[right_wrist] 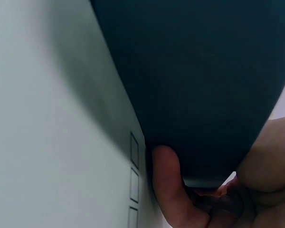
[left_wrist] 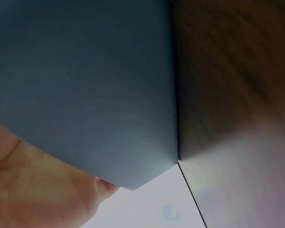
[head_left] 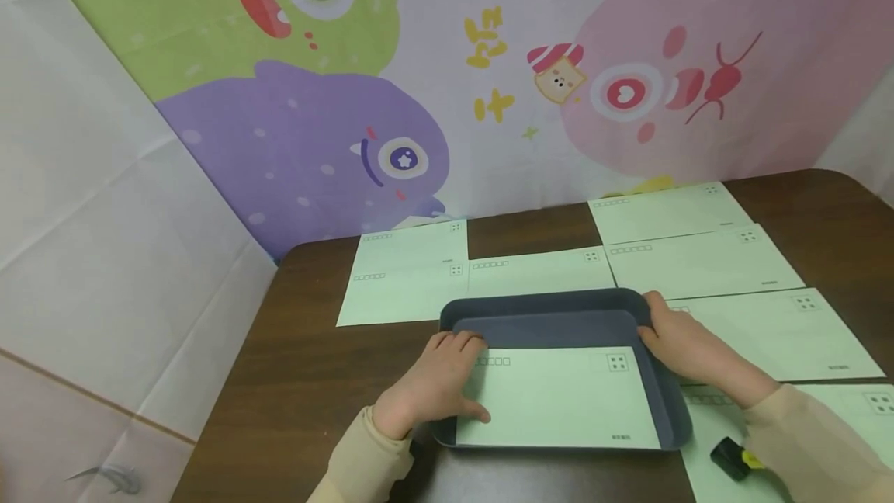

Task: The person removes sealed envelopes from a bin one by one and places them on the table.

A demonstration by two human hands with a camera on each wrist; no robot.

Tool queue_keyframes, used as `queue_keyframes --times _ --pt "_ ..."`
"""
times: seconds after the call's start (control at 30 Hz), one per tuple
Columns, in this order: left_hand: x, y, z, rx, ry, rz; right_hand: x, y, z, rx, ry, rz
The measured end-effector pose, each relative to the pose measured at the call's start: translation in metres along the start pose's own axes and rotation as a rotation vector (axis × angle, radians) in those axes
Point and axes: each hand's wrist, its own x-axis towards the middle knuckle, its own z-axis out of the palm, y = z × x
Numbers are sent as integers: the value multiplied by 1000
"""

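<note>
A dark blue-grey tray point(head_left: 559, 305) sits on the brown table with a pale green envelope point(head_left: 559, 394) lying in it. My left hand point(head_left: 436, 383) reaches over the tray's left rim, its thumb spread on the envelope and its fingers over the upper left corner. In the left wrist view, the palm point(left_wrist: 42, 190) shows beside the tray's outer wall point(left_wrist: 95, 95); the fingertips are hidden. At the tray's upper right corner, my right hand point(head_left: 687, 340) grips the rim. The right wrist view shows a finger point(right_wrist: 168, 185) against the tray wall point(right_wrist: 194, 85), beside an envelope printed with small boxes.
Pale green envelopes point(head_left: 412, 274) lie at the back left, with another point(head_left: 538, 270) behind the tray. Several more point(head_left: 705, 262) run down the right side. A black-capped marker point(head_left: 731, 459) lies near the right sleeve. A cartoon cloth point(head_left: 517, 154) hangs behind the table.
</note>
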Motion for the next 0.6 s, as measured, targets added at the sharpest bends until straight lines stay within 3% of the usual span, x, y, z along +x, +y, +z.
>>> queue_keyframes --times 0.27,0.47,0.6 --pt "0 -2 -5 -134 85 -10 1 0 0 -1 -1 4" --pt "-3 -7 -13 -377 90 -62 1 1 0 -1 2 -2" --pt "-10 -15 -23 -522 64 -36 1 1 -1 3 0 -4"
